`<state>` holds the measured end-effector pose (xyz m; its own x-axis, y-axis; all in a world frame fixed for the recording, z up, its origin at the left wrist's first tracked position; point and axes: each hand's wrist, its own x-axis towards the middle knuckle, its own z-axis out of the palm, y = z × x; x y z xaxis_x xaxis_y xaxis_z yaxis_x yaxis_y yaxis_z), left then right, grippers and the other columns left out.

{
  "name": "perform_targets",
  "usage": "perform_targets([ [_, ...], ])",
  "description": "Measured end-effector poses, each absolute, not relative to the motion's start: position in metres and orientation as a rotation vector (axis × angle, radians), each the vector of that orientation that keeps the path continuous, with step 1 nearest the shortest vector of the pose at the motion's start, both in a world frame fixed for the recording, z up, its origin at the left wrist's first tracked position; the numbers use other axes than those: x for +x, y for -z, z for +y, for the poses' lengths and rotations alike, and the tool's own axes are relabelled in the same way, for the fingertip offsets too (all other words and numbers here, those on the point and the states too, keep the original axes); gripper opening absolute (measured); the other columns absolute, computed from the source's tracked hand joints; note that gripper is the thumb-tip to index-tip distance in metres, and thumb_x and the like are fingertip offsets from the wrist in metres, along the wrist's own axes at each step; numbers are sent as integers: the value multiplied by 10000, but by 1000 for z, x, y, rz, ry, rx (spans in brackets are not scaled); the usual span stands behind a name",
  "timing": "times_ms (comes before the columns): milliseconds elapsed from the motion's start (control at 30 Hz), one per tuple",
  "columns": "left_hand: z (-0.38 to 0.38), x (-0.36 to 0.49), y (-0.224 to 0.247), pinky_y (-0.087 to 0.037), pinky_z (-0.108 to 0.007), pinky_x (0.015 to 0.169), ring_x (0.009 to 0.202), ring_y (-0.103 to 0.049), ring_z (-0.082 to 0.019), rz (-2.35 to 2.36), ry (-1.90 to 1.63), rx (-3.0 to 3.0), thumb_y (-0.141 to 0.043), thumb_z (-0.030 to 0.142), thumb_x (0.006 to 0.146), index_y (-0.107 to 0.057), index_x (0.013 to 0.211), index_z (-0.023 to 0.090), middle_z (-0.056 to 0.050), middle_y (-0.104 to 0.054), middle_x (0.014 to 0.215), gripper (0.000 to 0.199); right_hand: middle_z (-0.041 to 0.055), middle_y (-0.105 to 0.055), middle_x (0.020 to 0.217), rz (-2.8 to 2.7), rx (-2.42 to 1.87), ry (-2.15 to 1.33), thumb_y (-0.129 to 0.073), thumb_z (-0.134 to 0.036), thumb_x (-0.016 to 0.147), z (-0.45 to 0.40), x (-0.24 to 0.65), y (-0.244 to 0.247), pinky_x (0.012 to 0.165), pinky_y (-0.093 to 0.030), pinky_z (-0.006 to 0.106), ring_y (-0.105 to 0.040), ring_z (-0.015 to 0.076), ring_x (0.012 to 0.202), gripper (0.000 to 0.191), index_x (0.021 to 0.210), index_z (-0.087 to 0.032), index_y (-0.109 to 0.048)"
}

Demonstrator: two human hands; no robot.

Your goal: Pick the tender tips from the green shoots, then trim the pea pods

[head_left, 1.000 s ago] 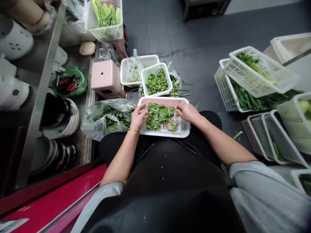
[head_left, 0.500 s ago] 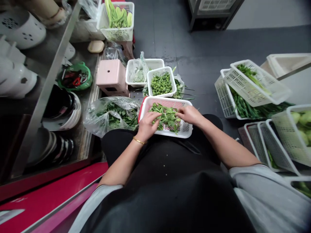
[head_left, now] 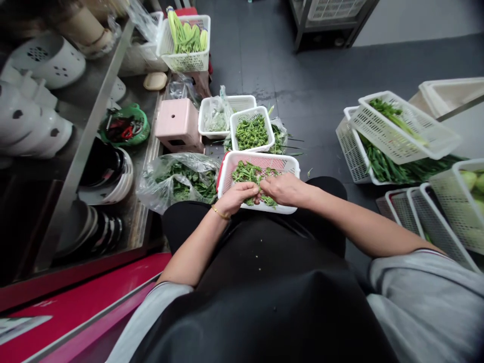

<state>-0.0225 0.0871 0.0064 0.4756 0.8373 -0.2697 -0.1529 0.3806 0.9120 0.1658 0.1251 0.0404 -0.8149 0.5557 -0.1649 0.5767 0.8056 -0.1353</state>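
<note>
A white plastic basket (head_left: 294, 174) with a red edge at its left sits on my lap. Inside it lie trimmed leafy green sprigs (head_left: 245, 172). My left hand (head_left: 242, 195), with a gold bracelet at the wrist, is closed in a pinch over the basket's near side. My right hand (head_left: 283, 189) is closed too, its fingertips meeting the left ones. Between them they grip a small sprig of greens, mostly hidden by the fingers.
Beyond the basket stands a smaller white basket (head_left: 252, 132) of green pieces. At left are a plastic bag of leaves (head_left: 185, 179), a pink stool (head_left: 177, 123) and a metal shelf with bowls. Several vegetable baskets (head_left: 401, 126) stand at right.
My hands have come together over the near part of the basket; before, they were apart over the greens. The view has shifted slightly.
</note>
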Motion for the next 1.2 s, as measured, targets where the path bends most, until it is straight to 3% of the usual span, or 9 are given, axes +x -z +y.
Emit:
perform_targets([
  [167, 79, -17, -18, -412, -252, 667, 668, -500, -118, 1071, -1172, 1232, -522, 409, 879, -591, 778, 145, -21, -548, 709, 291, 80, -614, 755, 3059, 1251, 623, -315, -352, 963, 127, 145, -49, 561, -289, 263, -504, 146, 643, 350, 853, -133, -566],
  [333, 68, -25, -24, -431, -300, 724, 750, -507, -156, 1271, -1269, 1887, -447, 303, 922, -586, 884, 159, -53, -565, 781, 204, -47, -452, 511, 2693, 1354, 1963, -397, -446, 932, 112, 138, -51, 434, -332, 195, -440, 77, 437, 372, 674, -182, -440],
  [500, 56, -34, -24, -458, -347, 761, 840, -532, -197, 1117, -1292, 2364, -462, 199, 891, -572, 952, 149, -103, -581, 852, 135, -137, -229, 440, 1667, 896, 3097, -523, -520, 854, 81, 133, -37, 297, -356, 187, -231, 36, 282, 393, 677, -207, -363],
  [600, 58, -39, -29, -453, -368, 801, 871, -538, -206, 1088, -1336, 2382, -480, 224, 886, -586, 945, 151, -107, -588, 867, 142, -148, -163, 447, 1437, 592, 3311, -502, -535, 862, 82, 132, -30, 276, -346, 185, -164, 30, 272, 407, 678, -213, -334],
  [700, 64, -46, -34, -441, -336, 761, 791, -534, -182, 1100, -1085, 2224, -472, 267, 899, -614, 892, 142, -77, -585, 793, 189, -138, -215, 455, 1684, 689, 3009, -470, -516, 888, 99, 137, -31, 324, -361, 191, -242, 41, 297, 375, 705, -201, -381],
  [867, 70, -56, -36, -393, -257, 636, 654, -499, -135, 1066, -622, 1777, -487, 310, 878, -638, 763, 137, -20, -549, 682, 257, -32, -499, 567, 2538, 763, 1778, -385, -369, 950, 120, 145, -45, 542, -378, 222, -476, 87, 497, 299, 795, -150, -518],
  [1000, 72, -57, -36, -371, -252, 644, 657, -482, -133, 1111, -662, 1741, -518, 290, 837, -620, 706, 151, -13, -531, 670, 216, 30, -567, 693, 2835, 841, 1062, -356, -320, 956, 121, 143, -48, 590, -309, 247, -475, 118, 600, 288, 796, -152, -528],
  [1100, 71, -56, -32, -372, -252, 631, 653, -477, -134, 1119, -702, 1669, -506, 303, 844, -601, 703, 151, -16, -539, 677, 229, 70, -616, 783, 2915, 887, 727, -328, -326, 963, 116, 137, -46, 593, -295, 257, -506, 145, 654, 303, 853, -150, -549],
  [1200, 69, -47, -20, -378, -252, 619, 641, -481, -134, 1308, -855, 1532, -529, 304, 831, -583, 675, 152, -15, -547, 657, 224, 153, -640, 869, 2844, 1152, 381, -299, -212, 938, 101, 121, -41, 554, -280, 273, -554, 184, 673, 293, 952, -104, -571],
])
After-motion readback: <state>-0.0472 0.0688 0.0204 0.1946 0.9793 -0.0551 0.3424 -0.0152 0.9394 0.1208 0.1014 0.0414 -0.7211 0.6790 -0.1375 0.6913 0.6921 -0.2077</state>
